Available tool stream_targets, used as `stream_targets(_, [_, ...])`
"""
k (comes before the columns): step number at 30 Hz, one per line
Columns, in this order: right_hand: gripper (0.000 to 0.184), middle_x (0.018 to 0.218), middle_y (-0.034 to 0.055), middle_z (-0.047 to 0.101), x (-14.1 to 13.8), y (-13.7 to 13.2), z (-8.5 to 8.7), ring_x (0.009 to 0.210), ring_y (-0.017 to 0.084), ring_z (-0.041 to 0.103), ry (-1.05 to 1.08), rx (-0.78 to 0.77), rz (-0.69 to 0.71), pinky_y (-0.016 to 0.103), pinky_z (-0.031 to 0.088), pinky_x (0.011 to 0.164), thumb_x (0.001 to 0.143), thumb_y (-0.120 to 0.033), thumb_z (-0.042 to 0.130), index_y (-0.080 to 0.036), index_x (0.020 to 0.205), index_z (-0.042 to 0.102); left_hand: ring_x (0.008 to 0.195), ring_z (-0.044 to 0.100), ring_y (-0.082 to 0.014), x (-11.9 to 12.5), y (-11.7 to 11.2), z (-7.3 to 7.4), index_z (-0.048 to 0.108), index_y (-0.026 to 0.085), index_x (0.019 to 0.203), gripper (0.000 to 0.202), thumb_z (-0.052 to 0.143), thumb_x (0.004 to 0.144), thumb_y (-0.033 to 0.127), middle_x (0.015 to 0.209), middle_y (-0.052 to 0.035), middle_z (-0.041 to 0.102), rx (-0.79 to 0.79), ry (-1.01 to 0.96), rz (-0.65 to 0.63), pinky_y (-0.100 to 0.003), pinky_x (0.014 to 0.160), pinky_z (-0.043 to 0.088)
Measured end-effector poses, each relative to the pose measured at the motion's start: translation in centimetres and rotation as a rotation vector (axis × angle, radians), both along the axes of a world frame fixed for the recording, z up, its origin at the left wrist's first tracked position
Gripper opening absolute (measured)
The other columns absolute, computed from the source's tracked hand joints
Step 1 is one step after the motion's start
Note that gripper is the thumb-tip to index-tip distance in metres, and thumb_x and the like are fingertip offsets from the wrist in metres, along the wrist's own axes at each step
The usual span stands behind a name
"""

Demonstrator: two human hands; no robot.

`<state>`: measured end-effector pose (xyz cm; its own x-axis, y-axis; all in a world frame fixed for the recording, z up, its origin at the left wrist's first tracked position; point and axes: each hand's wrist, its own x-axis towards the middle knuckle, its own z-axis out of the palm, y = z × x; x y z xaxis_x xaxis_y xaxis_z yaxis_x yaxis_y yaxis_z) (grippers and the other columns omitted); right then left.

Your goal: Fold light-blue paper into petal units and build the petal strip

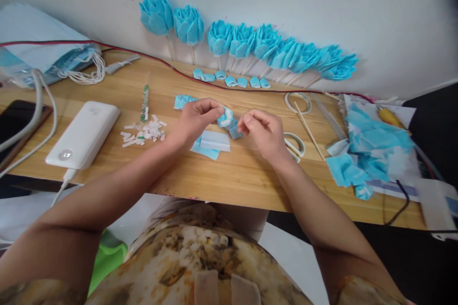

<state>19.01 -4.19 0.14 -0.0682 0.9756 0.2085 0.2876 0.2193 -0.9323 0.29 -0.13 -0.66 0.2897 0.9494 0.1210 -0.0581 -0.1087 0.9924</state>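
The left hand (200, 116) pinches a small blue piece (225, 117) above the table (243, 181), the right hand (263, 131) curls nearby, its grip unclear, and uneven pulling could tear the piece.

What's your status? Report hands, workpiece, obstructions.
Left hand pinching folded blue fabric piece. Right hand at its lower end, contact unclear. Flat sheets close by, nothing seen blocking.

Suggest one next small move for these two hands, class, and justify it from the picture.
Perhaps use the right hand to fold the loose-looking blue end inward. The left hand pinches the blue piece, that end spreads beside the right hand, and small folded pieces lie behind.
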Motion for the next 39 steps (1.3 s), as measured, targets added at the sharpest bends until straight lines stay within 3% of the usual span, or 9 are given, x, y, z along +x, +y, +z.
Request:
stream_targets(3, [0.022, 0.067, -0.0013, 0.065, 0.2, 0.3, 0.1, 0.059, 0.011, 0.054, 0.042, 0.012, -0.068, 0.026, 0.044, 0.058, 0.089, -0.034, 0.058, -0.021, 0.071, 0.065, 0.063, 0.057, -0.0119, -0.1, 0.2, 0.0, 0.069, 0.017, 0.073, 0.015, 0.071, 0.078, 0.031, 0.069, -0.0009, 0.066, -0.076, -0.029, -0.068, -0.026, 0.061, 0.048])
stream_targets(9, [0.018, 0.067, -0.0028, 0.059, 0.0, 0.5, -0.1, 0.062, 0.010, 0.050, -0.062, -0.084, 0.101, 0.025, 0.039, 0.058, 0.085, -0.037, 0.065, -0.019, 0.079, 0.064, 0.059, 0.053, -0.0110, 0.0, 0.0, 0.1, 0.068, 0.017, 0.071, 0.024, 0.076, 0.073, 0.039, 0.065, 0.0003, 0.063, -0.066, 0.037, -0.111, -0.025, 0.058, 0.046])
stream_targets(15, [0.017, 0.069, -0.0022, 0.058, -0.2, 0.4, -0.7, 0.064, 0.011, 0.050, -0.090, -0.106, 0.129, 0.026, 0.039, 0.059, 0.083, -0.035, 0.063, -0.019, 0.078, 0.060, 0.061, 0.054, -0.0125, 0.0, -0.1, 0.5, 0.063, 0.018, 0.066, 0.033, 0.068, 0.081, 0.047, 0.064, -0.0003, 0.060, -0.017, 0.078, -0.132, -0.026, 0.059, 0.045])
stream_targets(20, [0.015, 0.069, -0.0023, 0.057, -0.3, 0.4, -0.9, 0.065, 0.012, 0.050, -0.122, -0.071, 0.139, 0.026, 0.039, 0.060, 0.084, -0.033, 0.063, -0.020, 0.077, 0.060, 0.058, 0.053, -0.0112, 0.1, 0.0, 0.0, 0.065, 0.018, 0.071, 0.025, 0.076, 0.074, 0.040, 0.065, 0.0004, 0.062, -0.005, 0.086, -0.099, -0.025, 0.053, 0.042])
stream_targets(27, [0.014, 0.069, -0.0020, 0.060, -0.4, 0.5, -0.6, 0.064, 0.011, 0.051, -0.038, -0.111, 0.127, 0.027, 0.040, 0.061, 0.081, -0.033, 0.065, -0.019, 0.079, 0.063, 0.060, 0.055, -0.0119, 0.0, 0.3, -0.3, 0.064, 0.017, 0.068, 0.023, 0.068, 0.082, 0.035, 0.066, -0.0012, 0.063, -0.049, -0.002, -0.072, -0.026, 0.059, 0.048])
stream_targets(30, [0.015, 0.066, -0.0032, 0.057, -0.5, 0.4, -0.5, 0.061, 0.010, 0.049, -0.024, -0.094, 0.092, 0.026, 0.038, 0.058, 0.081, -0.033, 0.065, -0.019, 0.076, 0.062, 0.063, 0.055, -0.0125, 0.0, 0.1, -0.2, 0.066, 0.018, 0.077, 0.020, 0.065, 0.087, 0.035, 0.070, -0.0016, 0.064, 0.084, 0.034, 0.048, -0.026, 0.062, 0.048])
stream_targets(34, [0.014, 0.063, -0.0039, 0.056, -0.5, 0.5, -0.6, 0.058, 0.010, 0.047, -0.012, -0.079, 0.033, 0.025, 0.036, 0.055, 0.080, -0.033, 0.066, -0.020, 0.075, 0.062, 0.070, 0.056, -0.0146, 0.0, -0.6, 0.2, 0.066, 0.020, 0.080, 0.010, 0.066, 0.087, 0.028, 0.077, -0.0021, 0.065, 0.434, 0.221, 0.236, -0.029, 0.068, 0.047])
stream_targets(36, [0.014, 0.063, -0.0040, 0.055, -0.5, 0.5, -0.6, 0.058, 0.010, 0.047, -0.013, -0.072, 0.006, 0.025, 0.036, 0.054, 0.080, -0.032, 0.066, -0.020, 0.075, 0.062, 0.072, 0.057, -0.0164, 0.0, -0.9, 0.4, 0.067, 0.021, 0.078, 0.010, 0.065, 0.087, 0.025, 0.076, -0.0028, 0.065, 0.571, 0.345, 0.196, -0.032, 0.070, 0.046])
stream_targets(39, [0.013, 0.062, -0.0045, 0.053, -0.5, 0.5, -0.6, 0.057, 0.010, 0.046, -0.012, -0.059, -0.009, 0.026, 0.037, 0.054, 0.079, -0.032, 0.066, -0.020, 0.075, 0.062, 0.077, 0.059, -0.0193, 0.1, -1.1, 0.4, 0.070, 0.023, 0.079, 0.010, 0.065, 0.087, 0.024, 0.077, -0.0038, 0.066, 0.654, 0.461, 0.128, -0.034, 0.073, 0.045])
